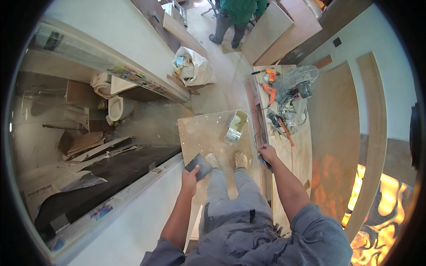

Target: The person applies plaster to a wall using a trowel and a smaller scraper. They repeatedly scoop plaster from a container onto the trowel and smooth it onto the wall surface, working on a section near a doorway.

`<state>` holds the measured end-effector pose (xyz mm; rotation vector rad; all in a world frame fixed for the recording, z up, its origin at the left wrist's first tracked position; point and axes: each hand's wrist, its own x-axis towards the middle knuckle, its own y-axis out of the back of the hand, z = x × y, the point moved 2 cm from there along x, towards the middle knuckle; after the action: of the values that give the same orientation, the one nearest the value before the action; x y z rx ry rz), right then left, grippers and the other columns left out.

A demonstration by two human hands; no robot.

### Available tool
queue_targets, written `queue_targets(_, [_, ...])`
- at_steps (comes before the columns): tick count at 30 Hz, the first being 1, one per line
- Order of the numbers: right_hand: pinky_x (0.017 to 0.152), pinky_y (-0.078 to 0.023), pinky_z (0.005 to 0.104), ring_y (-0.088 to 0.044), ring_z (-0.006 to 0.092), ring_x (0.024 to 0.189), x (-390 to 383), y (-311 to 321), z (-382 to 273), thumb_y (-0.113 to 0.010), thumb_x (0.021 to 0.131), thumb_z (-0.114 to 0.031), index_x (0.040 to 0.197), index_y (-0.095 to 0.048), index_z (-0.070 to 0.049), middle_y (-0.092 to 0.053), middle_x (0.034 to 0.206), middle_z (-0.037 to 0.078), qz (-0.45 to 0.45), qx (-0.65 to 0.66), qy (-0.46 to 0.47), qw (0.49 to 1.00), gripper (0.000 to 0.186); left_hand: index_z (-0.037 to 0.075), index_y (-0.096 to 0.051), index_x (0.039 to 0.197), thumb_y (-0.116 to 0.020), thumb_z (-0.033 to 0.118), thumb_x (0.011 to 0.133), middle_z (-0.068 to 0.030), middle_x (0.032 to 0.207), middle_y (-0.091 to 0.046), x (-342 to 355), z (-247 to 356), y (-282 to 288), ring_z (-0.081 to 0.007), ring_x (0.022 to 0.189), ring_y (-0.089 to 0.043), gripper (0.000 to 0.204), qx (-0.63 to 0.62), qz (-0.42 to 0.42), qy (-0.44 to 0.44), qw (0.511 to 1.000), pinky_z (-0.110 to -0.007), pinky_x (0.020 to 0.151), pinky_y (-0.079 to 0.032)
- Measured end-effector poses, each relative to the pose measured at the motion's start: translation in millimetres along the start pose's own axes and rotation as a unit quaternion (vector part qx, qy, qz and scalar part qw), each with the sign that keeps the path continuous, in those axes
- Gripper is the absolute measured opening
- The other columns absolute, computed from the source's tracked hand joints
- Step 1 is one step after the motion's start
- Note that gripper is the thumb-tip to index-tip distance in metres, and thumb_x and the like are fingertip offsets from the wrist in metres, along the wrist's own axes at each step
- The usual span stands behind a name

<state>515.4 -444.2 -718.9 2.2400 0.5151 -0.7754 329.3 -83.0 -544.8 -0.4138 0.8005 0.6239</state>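
My left hand (190,175) grips a flat, dark grey plate-like blade (199,165), held out over the pale board (199,133) beside my shoes. My right hand (267,154) is closed on a dark flat scraper (264,163), near the left edge of a long wooden bench (291,164). Beyond my feet, on the board, a rectangular container (236,125) with pale greenish contents lies angled. On the bench are orange drills (269,94), a metal fan (299,80) and a jumble of cords and other tools.
A co-worker in green (233,13) stands at the far end. A white sack (195,71) of debris and leaning sheets (266,31) flank the passage. Left, beyond a ledge (133,186), lie a toilet (119,108) and scrap boards (84,146). Tall panels (333,133) line the right.
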Motion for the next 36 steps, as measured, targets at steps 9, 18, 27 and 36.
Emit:
queue_targets(9, [0.096,-0.052,0.0423,-0.067,0.0356,0.111,152.5,-68.4,-1.5,-0.074,0.076,-0.022,0.142,-0.055,-0.008,-0.069,0.119,0.023,0.113,-0.065,-0.009,0.991,0.070,0.005,-0.060,0.124,-0.064,0.014,0.097,-0.0073,0.113,-0.069,164.1,-29.5,-17.1,-0.0215,0.096,-0.070,0.029,-0.014,-0.023,0.048,0.998,-0.040,0.075,-0.061])
queue_targets(18, [0.092,-0.053,0.0449,-0.068,0.0380,0.104,218.8,-118.5,-10.5,-0.074,0.081,-0.027,0.128,-0.064,-0.009,-0.072,0.109,0.019,0.048,-0.139,0.056,0.988,0.051,0.004,-0.058,0.131,-0.063,0.012,0.098,-0.0077,0.117,-0.068,230.2,-93.7,-10.3,-0.0215,0.098,-0.070,0.034,0.013,-0.042,0.127,0.991,-0.038,0.072,-0.063])
queue_targets(27, [0.090,-0.053,0.0462,-0.067,0.0410,0.103,225.1,-145.6,-7.8,-0.064,0.093,-0.034,0.111,-0.072,-0.009,-0.072,0.105,0.022,0.062,-0.092,0.057,0.992,0.032,0.001,-0.063,0.119,-0.063,0.013,0.099,-0.0080,0.107,-0.069,249.8,-106.7,-29.7,-0.0197,0.089,-0.070,0.024,0.009,-0.038,0.104,0.994,-0.036,0.070,-0.061])
queue_targets(36, [0.080,-0.053,0.0494,-0.068,0.0439,0.091,214.9,-135.5,-18.5,-0.061,0.095,-0.036,0.102,-0.073,-0.008,-0.072,0.095,0.023,0.166,-0.036,0.029,0.985,0.031,0.003,-0.056,0.137,-0.062,0.009,0.098,-0.0085,0.113,-0.067,284.6,-122.5,-54.3,-0.0194,0.088,-0.069,0.040,0.043,-0.061,0.062,0.995,-0.034,0.066,-0.061])
